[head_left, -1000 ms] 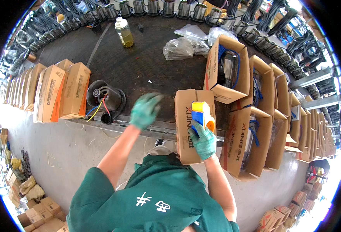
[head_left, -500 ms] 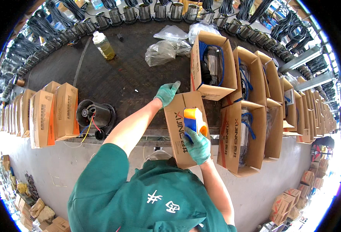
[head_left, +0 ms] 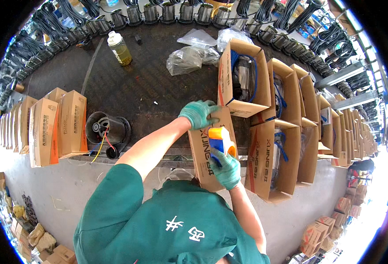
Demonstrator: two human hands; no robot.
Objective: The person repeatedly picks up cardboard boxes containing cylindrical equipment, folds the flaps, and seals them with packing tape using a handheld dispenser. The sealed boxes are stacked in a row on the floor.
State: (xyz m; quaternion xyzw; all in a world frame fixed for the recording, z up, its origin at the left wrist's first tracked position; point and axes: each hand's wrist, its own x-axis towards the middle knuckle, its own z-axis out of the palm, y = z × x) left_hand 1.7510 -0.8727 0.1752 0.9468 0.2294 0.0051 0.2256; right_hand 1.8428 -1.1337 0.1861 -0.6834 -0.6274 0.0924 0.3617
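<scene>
A closed brown carton [head_left: 201, 149] stands at the near edge of the dark workbench, in front of me. My left hand [head_left: 198, 115], in a green glove, lies over the far end of this carton with its fingers apart. In my right hand [head_left: 227, 171], gloved alike, is a blue and orange tape dispenser [head_left: 219, 140], gripped over the carton's top near its right side. Whether the dispenser touches the cardboard I cannot tell. Just right of the carton stands an open box [head_left: 244, 106] with a clear-wrapped part and blue cord inside.
More open boxes [head_left: 271, 163] line the right. Closed cartons [head_left: 72, 123] stand at left beside a dark metal motor housing [head_left: 108, 132] with loose wires. A bottle [head_left: 120, 49] and clear plastic bags [head_left: 185, 60] lie farther back. Metal cylinders [head_left: 167, 13] with coiled cables edge the bench.
My left hand has shifted right and slightly nearer, from the carton's far left corner onto its far end, fingers spreading. The dispenser in my right hand has barely moved.
</scene>
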